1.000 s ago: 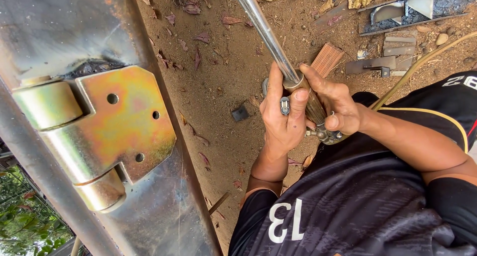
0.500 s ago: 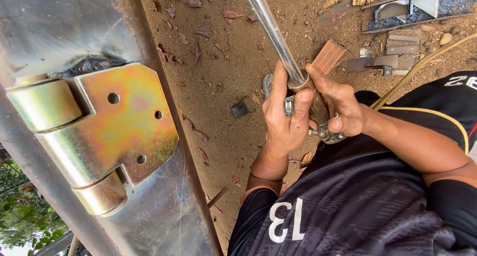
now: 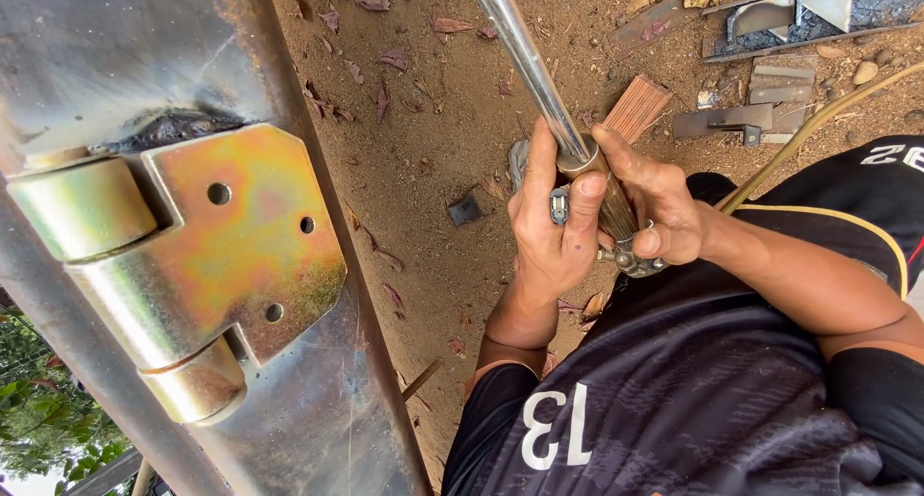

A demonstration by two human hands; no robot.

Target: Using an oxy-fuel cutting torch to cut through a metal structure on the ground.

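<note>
The left hand wraps the torch handle, thumb up along it — the right hand pinches the valve knobs at its base. Both grips are unchanged from before; the view has only drifted, the hinge sitting slightly lower.

You've got two hands, left hand and right hand, on one torch. One hinge with three screw holes, one hose, one wood block.
</note>
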